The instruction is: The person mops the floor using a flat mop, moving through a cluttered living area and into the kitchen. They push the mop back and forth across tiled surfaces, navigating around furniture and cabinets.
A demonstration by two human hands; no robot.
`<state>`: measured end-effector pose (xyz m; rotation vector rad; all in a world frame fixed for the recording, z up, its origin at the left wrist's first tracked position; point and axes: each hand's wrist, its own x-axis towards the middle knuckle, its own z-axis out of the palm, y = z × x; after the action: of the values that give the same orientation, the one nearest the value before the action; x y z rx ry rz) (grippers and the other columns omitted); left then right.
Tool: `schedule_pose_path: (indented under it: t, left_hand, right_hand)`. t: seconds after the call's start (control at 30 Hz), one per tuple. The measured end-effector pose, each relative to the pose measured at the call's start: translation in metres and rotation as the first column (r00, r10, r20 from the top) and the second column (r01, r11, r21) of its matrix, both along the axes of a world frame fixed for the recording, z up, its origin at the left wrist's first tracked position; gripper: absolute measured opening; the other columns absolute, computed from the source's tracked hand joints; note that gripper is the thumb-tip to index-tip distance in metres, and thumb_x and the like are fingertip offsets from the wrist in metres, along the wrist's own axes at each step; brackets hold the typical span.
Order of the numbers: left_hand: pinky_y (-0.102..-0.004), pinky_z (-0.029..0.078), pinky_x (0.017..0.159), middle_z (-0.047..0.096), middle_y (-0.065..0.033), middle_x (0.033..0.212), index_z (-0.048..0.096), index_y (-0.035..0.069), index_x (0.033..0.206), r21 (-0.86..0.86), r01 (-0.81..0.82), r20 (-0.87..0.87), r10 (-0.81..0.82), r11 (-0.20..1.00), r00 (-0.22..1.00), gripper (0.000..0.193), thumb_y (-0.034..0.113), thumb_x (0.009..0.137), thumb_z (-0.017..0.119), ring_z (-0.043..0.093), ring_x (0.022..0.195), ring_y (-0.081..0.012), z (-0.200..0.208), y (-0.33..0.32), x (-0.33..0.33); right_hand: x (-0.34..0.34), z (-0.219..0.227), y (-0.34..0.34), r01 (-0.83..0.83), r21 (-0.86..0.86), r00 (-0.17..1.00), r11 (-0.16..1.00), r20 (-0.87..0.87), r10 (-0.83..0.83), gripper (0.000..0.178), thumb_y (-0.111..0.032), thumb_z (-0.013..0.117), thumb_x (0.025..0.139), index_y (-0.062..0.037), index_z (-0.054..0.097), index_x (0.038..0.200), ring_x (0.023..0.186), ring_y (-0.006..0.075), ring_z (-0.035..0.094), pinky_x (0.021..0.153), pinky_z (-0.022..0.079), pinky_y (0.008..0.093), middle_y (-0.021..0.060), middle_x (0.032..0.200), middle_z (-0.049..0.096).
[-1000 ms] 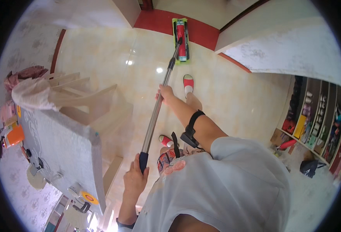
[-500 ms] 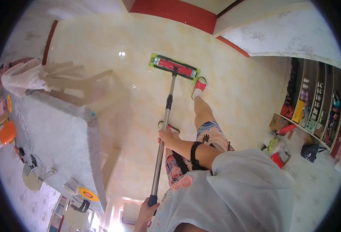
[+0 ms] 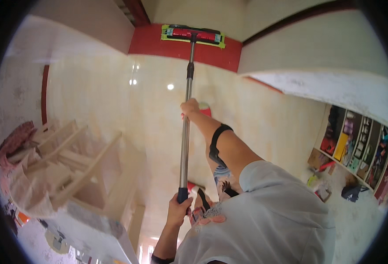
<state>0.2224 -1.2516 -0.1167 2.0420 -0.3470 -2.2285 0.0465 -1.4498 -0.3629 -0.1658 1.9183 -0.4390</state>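
Mop (image 3: 194, 35), flat-headed and long-poled, reaches away from the wearer, its head lying crosswise on the red floor strip (image 3: 143, 44) beyond the pale tiled floor (image 3: 150, 110). Both hands grip it: the left hand (image 3: 176, 210) is wrapped around the dark handle sleeve (image 3: 183, 195) at the near end, and the right hand (image 3: 189, 107) is wrapped around the bare metal pole (image 3: 185, 152) farther up, below the dark collar (image 3: 190, 70).

The pole looks like a stiff, probably hollow tube, so the whole thing should be light, though the head at the far end would feel heavier at that reach. Smooth metal may slip a little in a damp palm; the dark sleeve likely gives the surer hold, with the other hand best placed partway along the pole, as here. The yellow-green pad (image 3: 221, 42) showing around the head appears soft, and the head seems to swivel on its joint.

Half a second ago the head lay slantwise on the pale tiles beside a red slipper (image 3: 205, 110); now it is on the red strip, squarer to the pole, and the left hand is farther from the shirt (image 3: 268, 211).
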Motion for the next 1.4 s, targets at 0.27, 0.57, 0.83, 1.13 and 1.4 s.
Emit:
schedule_pose_path:
  t: [0.27, 0.57, 0.83, 1.13, 1.4]
  left_hand:
    - [-0.0243, 0.034, 0.033, 0.048, -0.0007, 0.057, 0.051, -0.001, 0.098, -0.115, -0.080, -0.181, 0.058, 0.990, 0.982, 0.024, 0.009, 0.082, 0.065, 0.044, 0.037, -0.0093, -0.040, -0.139, -0.079]
    - [-0.0257, 0.036, 0.033, 0.049, -0.0016, 0.053, 0.051, 0.001, 0.083, -0.059, 0.157, -0.017, -0.158, 0.986, 0.987, 0.019, 0.008, 0.078, 0.068, 0.045, 0.036, -0.0096, 0.009, 0.002, 0.026]
    - [-0.0293, 0.044, 0.045, 0.056, -0.0052, 0.061, 0.056, -0.002, 0.088, -0.024, 0.340, 0.144, -0.333, 0.940, 0.932, 0.024, 0.012, 0.076, 0.072, 0.055, 0.048, -0.0148, 0.087, 0.201, 0.152]
    - [-0.0327, 0.049, 0.064, 0.066, -0.0112, 0.077, 0.062, 0.001, 0.095, -0.003, 0.409, 0.183, -0.402, 0.912, 0.897, 0.028, 0.022, 0.077, 0.070, 0.062, 0.069, -0.0169, 0.079, 0.190, 0.132]
    - [-0.0246, 0.039, 0.042, 0.054, -0.0030, 0.062, 0.055, -0.002, 0.091, -0.084, 0.200, -0.015, -0.202, 0.976, 0.979, 0.021, 0.012, 0.079, 0.066, 0.049, 0.046, -0.0100, 0.023, -0.113, -0.055]
  right_hand:
    - [-0.108, -0.031, -0.169, 0.106, -0.265, 0.994, 0.958, 0.055, -0.095, 0.018, -0.009, 0.060, 0.078, 0.0068, 0.054, 0.082, 0.044, 0.0223, 0.058, 0.037, 0.047, 0.0363, 0.0142, 0.058, 0.056]
    - [-0.023, 0.010, 0.015, 0.221, -0.005, 0.965, 0.975, 0.142, -0.218, 0.027, -0.008, 0.059, 0.080, 0.0010, 0.042, 0.098, 0.043, 0.0246, 0.056, 0.033, 0.044, 0.0375, 0.0159, 0.070, 0.055]
    - [0.114, 0.053, 0.253, 0.131, 0.182, 0.957, 0.975, 0.234, -0.173, 0.028, -0.008, 0.061, 0.078, 0.0010, 0.040, 0.095, 0.043, 0.0240, 0.057, 0.032, 0.044, 0.0378, 0.0124, 0.058, 0.051]
    - [0.098, 0.050, 0.234, 0.146, 0.104, 0.968, 0.984, 0.190, -0.164, 0.018, -0.007, 0.058, 0.080, 0.0018, 0.043, 0.086, 0.039, 0.0257, 0.055, 0.031, 0.044, 0.0409, 0.0126, 0.059, 0.052]
    - [-0.095, -0.007, -0.081, -0.073, -0.139, 0.985, 0.988, 0.145, 0.093, 0.021, -0.013, 0.059, 0.079, 0.0078, 0.057, 0.080, 0.049, 0.0257, 0.063, 0.041, 0.051, 0.0362, 0.0178, 0.062, 0.061]
